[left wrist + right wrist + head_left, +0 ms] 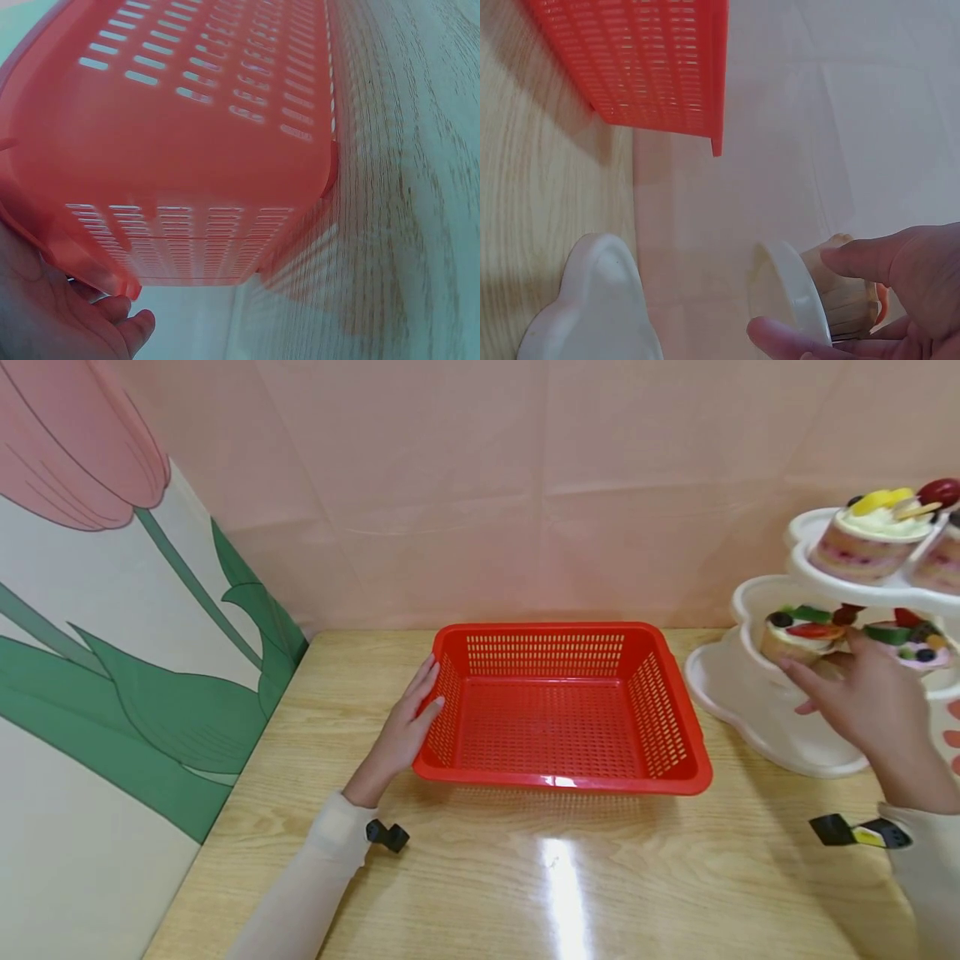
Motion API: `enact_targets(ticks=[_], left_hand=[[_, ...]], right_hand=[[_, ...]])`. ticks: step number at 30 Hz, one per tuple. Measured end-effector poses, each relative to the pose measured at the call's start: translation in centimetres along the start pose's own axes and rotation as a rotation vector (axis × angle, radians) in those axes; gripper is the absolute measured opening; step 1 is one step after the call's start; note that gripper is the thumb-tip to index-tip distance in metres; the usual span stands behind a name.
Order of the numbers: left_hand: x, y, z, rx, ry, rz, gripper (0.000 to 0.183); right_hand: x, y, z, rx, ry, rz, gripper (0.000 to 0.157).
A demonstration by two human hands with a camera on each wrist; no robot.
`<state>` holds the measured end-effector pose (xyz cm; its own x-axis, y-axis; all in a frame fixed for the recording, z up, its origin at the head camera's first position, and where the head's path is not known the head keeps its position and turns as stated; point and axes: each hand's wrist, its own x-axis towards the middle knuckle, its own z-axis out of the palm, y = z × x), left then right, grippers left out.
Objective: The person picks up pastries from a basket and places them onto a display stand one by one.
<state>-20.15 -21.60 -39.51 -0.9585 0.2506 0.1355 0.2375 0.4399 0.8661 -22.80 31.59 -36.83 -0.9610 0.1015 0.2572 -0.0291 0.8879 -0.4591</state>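
Observation:
A red plastic basket (pixel 551 783) with slotted walls stands on the wooden table, nothing lying in it. My left hand (pixel 405 727) holds its left rim, the thumb over the edge and the fingers along the outside. In the left wrist view, the fingertips show loosely bent under the basket's rim (pixel 90 270). On the right, my right hand (pixel 873 693) grips a small fruit tart (pixel 798 639) on the middle tier of a white tiered stand (pixel 738 702). The right wrist view shows my thumb against the tart's pale fluted side (pixel 844 296), beside the tier's edge; part of the tart is hidden.
Another fruit-topped cake (pixel 922 652) sits on the same tier, right of my hand. A cream-topped cake cup (pixel 870 543) stands on the top tier, with another beside it. Behind the table hangs a pink cloth (pixel 487 510); a tulip-patterned panel (pixel 187 710) borders the left.

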Motion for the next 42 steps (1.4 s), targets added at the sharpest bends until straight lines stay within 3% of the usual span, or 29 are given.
enact_targets(ticks=[8, 21, 27, 31, 35, 39, 42], left_hand=[[0.0, 0.0, 0.0, 0.003, 0.002, -0.003, 0.057], [0.0, -0.1, 0.0, 0.006, 0.002, -0.005, 0.058], [0.8, -2.1, 0.3, 0.008, 0.007, -0.013, 0.058], [1.3, -3.8, 0.7, 0.021, 0.019, 0.003, 0.058], [1.4, -4.1, 0.8, 0.020, 0.027, 0.018, 0.057], [1.4, -4.0, 0.8, 0.029, 0.023, 0.019, 0.057], [1.3, -3.8, 0.5, 0.048, 0.028, 0.010, 0.058]], right_hand=[[-1.1, 0.5, 0.3, 0.100, 0.075, -0.051, 0.061], [-3.0, -0.1, 0.4, 0.128, 0.028, 0.004, 0.069], [-3.8, 0.1, 0.7, 0.137, 0.070, 0.024, 0.073], [-4.2, 0.4, 0.8, 0.181, 0.144, 0.033, 0.065], [-4.7, 0.5, 1.1, 0.248, 0.276, 0.035, 0.050], [-5.2, 0.3, 1.5, 0.298, 0.385, -0.030, 0.038], [-5.2, -0.3, 1.6, 0.277, 0.413, -0.088, 0.033]])
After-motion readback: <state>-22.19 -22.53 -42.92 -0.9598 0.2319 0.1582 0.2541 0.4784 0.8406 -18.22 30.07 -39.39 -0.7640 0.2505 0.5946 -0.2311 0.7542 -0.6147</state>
